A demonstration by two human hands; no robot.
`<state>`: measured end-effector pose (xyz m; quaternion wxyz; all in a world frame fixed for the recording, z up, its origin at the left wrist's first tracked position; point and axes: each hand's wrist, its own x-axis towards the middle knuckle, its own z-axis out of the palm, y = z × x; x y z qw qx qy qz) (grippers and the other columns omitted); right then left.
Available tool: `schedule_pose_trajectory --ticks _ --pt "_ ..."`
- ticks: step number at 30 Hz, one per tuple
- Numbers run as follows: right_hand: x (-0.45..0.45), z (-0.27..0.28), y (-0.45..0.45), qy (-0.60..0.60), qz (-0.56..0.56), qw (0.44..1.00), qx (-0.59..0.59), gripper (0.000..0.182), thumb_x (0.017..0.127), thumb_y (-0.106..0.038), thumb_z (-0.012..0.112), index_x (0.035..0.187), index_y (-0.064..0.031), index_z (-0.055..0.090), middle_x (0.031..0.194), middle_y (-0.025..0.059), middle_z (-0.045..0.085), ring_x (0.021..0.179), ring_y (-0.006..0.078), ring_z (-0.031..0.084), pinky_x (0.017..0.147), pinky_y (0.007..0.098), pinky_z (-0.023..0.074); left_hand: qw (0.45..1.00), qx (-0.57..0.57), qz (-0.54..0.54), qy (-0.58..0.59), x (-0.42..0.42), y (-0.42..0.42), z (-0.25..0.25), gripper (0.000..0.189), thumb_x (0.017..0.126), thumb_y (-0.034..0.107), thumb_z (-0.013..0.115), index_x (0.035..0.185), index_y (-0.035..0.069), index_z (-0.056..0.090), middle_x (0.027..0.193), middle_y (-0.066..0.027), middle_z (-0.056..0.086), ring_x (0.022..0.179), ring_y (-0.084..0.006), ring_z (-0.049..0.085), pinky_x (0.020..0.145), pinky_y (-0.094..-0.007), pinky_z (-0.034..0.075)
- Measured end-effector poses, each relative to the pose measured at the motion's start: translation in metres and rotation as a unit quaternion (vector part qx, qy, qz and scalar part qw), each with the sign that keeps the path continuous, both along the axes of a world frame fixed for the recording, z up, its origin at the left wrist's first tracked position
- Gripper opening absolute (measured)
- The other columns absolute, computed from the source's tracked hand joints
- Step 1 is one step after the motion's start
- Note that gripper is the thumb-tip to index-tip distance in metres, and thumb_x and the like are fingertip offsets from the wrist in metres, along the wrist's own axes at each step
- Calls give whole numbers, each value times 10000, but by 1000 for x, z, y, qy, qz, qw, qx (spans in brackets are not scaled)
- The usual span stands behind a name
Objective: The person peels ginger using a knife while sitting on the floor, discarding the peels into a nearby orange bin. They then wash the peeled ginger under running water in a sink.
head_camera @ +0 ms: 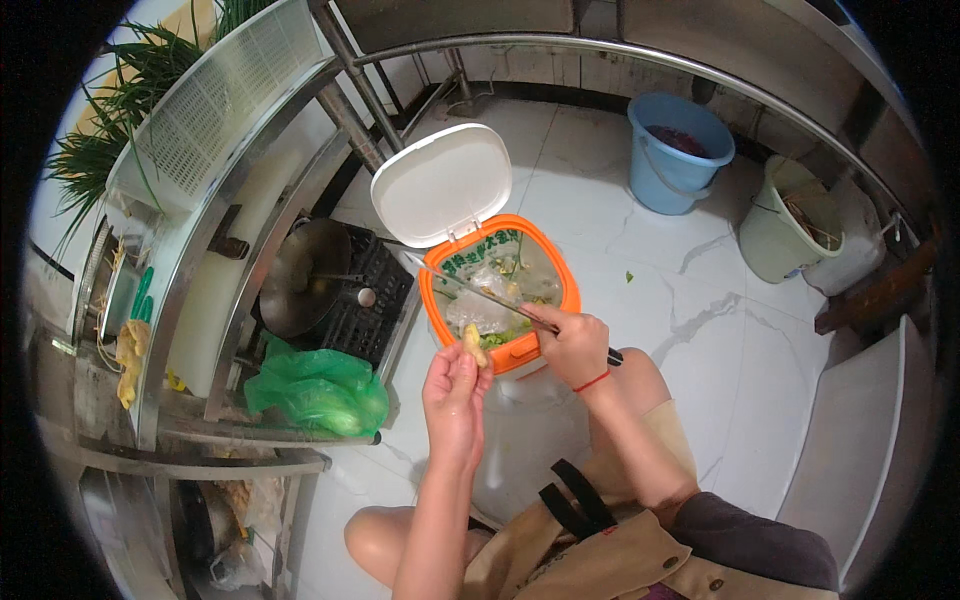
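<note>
My left hand (pixel 456 397) pinches a small piece of ginger root (pixel 474 345) over the near edge of an orange-rimmed bin (pixel 566 281). Part of the ginger is pale yellow, as if bare of skin. My right hand (pixel 574 346) is closed on the black handle of a long-bladed knife (pixel 480 291), whose blade points up and left across the bin's opening. Inside the bin lie clear plastic (pixel 480 309) and green vegetable scraps (pixel 510 335). The bin's white lid (pixel 442 184) stands open at the far side. Blade and ginger appear apart.
Left, a steel shelf holds more ginger (pixel 132 360) and a white basket (pixel 217 112) beside green stalks. Below are a wok (pixel 304 277), a black crate (pixel 382 292) and a green bag of vegetables (pixel 319 390). A blue bucket (pixel 667 176) and a pale bucket (pixel 780 240) stand back right.
</note>
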<state>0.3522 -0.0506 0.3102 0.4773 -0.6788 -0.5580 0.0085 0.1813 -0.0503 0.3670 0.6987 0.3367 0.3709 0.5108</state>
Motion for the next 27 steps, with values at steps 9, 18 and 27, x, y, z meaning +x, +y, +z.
schedule_pose_trajectory --ticks 9,18,27 --pt "-13 40 -38 -67 78 991 84 304 761 -115 788 1053 -195 760 665 -5 640 551 152 590 533 276 345 951 170 72 248 3 6 -27 211 928 158 641 1086 64 536 1089 -21 581 1045 -107 542 949 -292 444" --pt "-14 32 -28 -98 32 995 0 312 759 -98 744 1047 -218 768 671 21 637 583 215 603 549 330 423 984 82 61 146 4 -2 -13 195 971 142 625 1088 59 494 1080 -39 610 935 -99 561 846 -270 473" --pt "-2 24 -23 158 24 982 -105 195 861 -177 716 1049 -168 767 819 132 722 701 260 711 628 348 544 1000 -24 -16 -11 0 7 1 255 1030 161 543 1262 67 496 1147 -77 621 942 -117 573 837 -266 467"
